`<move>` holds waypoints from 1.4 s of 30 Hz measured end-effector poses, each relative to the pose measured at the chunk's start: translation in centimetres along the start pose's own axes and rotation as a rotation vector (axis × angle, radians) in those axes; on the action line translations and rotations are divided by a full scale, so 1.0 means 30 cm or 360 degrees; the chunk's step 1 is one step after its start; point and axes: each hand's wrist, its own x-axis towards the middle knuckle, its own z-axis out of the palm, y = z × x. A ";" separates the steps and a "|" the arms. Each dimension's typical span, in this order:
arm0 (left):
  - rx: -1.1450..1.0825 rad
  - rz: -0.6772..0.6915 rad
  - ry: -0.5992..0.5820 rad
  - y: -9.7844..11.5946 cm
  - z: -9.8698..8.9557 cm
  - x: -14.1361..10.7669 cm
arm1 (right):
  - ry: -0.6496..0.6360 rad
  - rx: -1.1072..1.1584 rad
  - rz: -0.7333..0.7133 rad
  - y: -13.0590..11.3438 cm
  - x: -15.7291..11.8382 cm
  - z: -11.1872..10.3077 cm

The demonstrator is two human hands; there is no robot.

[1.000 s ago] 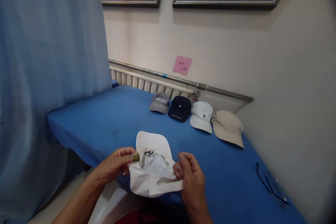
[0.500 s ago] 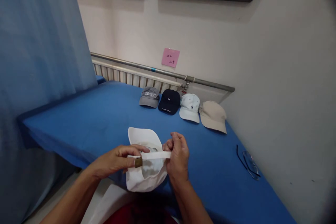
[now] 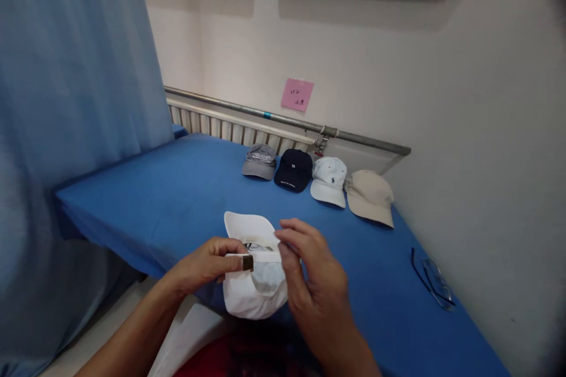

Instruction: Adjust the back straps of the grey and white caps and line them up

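Observation:
A white cap [image 3: 253, 299] is held over the near edge of the blue-covered table, its inside facing up and its brim pointing away from me. My left hand [image 3: 216, 259] pinches the back strap beside a dark metal buckle [image 3: 247, 263]. At the cap's right side is my right hand [image 3: 312, 265], fingers raised and apart, the thumb beside the strap's right end. Whether that thumb touches the cap is hard to tell.
Along the back of the blue table [image 3: 177, 188] sit a grey cap [image 3: 259, 162], a navy cap [image 3: 293, 171], a pale blue cap [image 3: 328, 181] and a beige cap [image 3: 370, 197]. Glasses [image 3: 433, 280] lie at the right. A blue curtain [image 3: 79, 70] hangs at the left.
My right hand has let go of the strap and opened, moving slightly right. The strap no longer stretches out between the hands. The view has shifted a little left.

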 end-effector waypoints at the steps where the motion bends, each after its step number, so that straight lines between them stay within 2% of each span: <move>1: 0.0014 0.0007 -0.0001 0.002 0.001 -0.001 | -0.0189 0.0019 0.0029 -0.019 0.000 -0.002; 4: 0.0068 0.0009 -0.0032 0.006 0.002 -0.005 | -0.0681 0.0084 0.0244 -0.027 -0.003 0.021; 6: 0.0075 0.0013 -0.0078 0.005 0.003 -0.007 | -0.0862 0.0143 0.0379 -0.005 -0.005 0.043; 8: 0.0070 0.0008 -0.0106 0.002 0.004 -0.008 | -0.0943 0.0223 0.0476 0.022 -0.005 0.060; 17: 0.0024 -0.0041 -0.0084 -0.030 0.001 -0.003 | -0.0855 0.0485 0.0924 0.083 -0.025 0.089; 22: -0.0254 0.0059 -0.0078 -0.058 -0.003 0.001 | -0.0639 0.0935 0.1192 0.108 -0.040 0.053; 26: -0.0383 0.0090 -0.0103 -0.081 -0.006 0.007 | -0.0713 0.1231 0.1317 0.103 -0.047 0.041; 31: -0.0334 0.0060 -0.0109 -0.099 -0.014 0.013 | -0.0707 0.1134 0.1263 0.076 -0.040 0.049; 36: -0.0327 0.0040 -0.0111 -0.112 -0.023 0.015 | -0.0790 0.1181 0.1211 0.062 -0.034 0.057; 42: -0.0322 -0.0029 -0.0116 -0.116 -0.023 0.019 | -0.0711 0.1193 0.1256 0.065 -0.033 0.053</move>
